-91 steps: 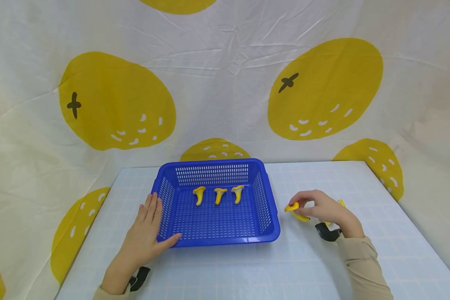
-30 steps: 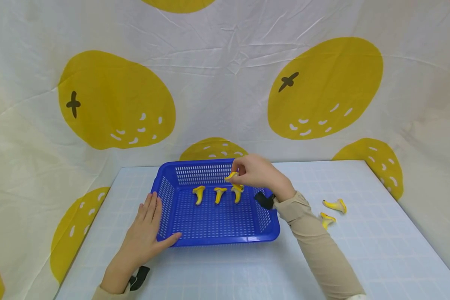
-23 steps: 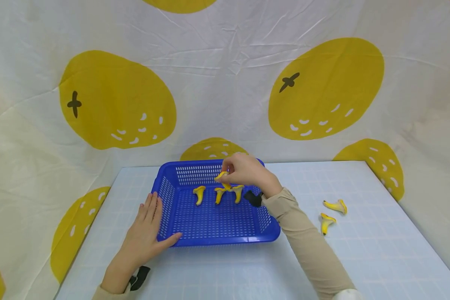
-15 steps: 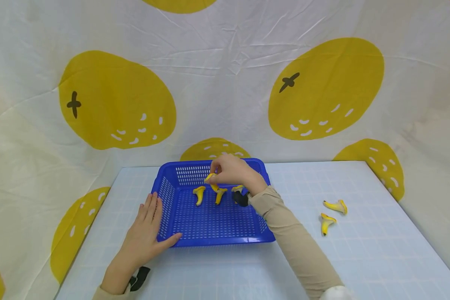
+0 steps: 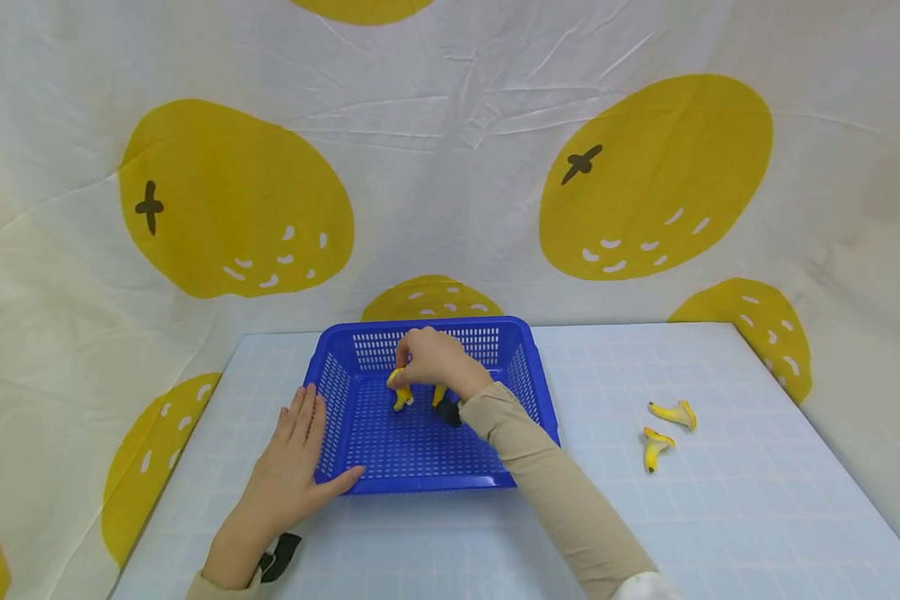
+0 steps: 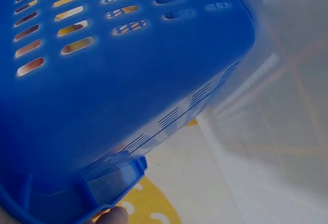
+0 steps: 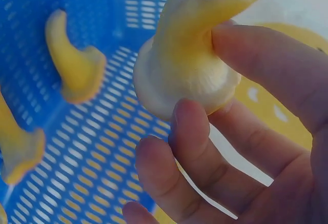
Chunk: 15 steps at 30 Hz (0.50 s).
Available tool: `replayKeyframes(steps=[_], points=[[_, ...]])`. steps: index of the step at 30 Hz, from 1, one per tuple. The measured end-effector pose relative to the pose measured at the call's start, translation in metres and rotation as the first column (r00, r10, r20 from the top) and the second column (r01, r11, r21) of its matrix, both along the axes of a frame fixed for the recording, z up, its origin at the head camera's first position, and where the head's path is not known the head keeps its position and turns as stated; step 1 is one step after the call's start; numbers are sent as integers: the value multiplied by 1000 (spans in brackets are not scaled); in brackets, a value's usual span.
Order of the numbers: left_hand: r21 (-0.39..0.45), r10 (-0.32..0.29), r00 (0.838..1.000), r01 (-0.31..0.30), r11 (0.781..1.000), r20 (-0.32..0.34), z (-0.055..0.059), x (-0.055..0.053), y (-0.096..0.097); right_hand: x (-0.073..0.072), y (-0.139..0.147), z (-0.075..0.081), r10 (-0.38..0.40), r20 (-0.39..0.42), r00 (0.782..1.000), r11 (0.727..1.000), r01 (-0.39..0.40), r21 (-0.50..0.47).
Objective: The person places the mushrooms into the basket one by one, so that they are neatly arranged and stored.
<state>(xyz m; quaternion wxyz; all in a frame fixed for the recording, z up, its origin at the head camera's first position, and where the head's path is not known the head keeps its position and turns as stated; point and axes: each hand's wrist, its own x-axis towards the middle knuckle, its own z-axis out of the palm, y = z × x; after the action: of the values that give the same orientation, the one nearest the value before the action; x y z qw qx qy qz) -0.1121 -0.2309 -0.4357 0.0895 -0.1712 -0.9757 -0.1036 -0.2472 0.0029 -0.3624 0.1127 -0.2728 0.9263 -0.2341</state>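
Observation:
A yellow mushroom [image 7: 192, 55] with a pale, flared cap is pinched between the thumb and fingers of my right hand [image 5: 437, 358], low inside the blue plastic basket [image 5: 450, 482]. In the right wrist view, another mushroom [image 7: 74, 70] and a second one [image 7: 21, 155] lie on the basket's mesh floor to the left. From the head view, my right hand and wrist partly hide the mushrooms in the basket. My left hand [image 5: 281, 475] rests at the basket's front left corner, fingers straight along the left rim and thumb on the front rim.
Two more yellow mushrooms lie on the light checked table [image 5: 720, 517] right of the basket: one sideways [image 5: 675, 414], the other [image 5: 656, 450] nearer me. Behind the table hangs a white cloth [image 5: 450, 192] printed with large yellow fruit.
My right hand took a mushroom from the table at right, carried it leftward over the basket, and has now lowered it above the leftmost mushroom there. The left hand has not moved.

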Motion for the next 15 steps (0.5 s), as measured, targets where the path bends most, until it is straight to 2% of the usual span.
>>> replayKeyframes(steps=[5,15], points=[[11,-12,1000,13,1000,-14,0,0,0,-1,-9,-13,5,2,1000,1000,-5,25],[6,-18,999,18,1000,-32,-1,0,-1,1,-27,-38,46,-67,997,982,-32,188]])
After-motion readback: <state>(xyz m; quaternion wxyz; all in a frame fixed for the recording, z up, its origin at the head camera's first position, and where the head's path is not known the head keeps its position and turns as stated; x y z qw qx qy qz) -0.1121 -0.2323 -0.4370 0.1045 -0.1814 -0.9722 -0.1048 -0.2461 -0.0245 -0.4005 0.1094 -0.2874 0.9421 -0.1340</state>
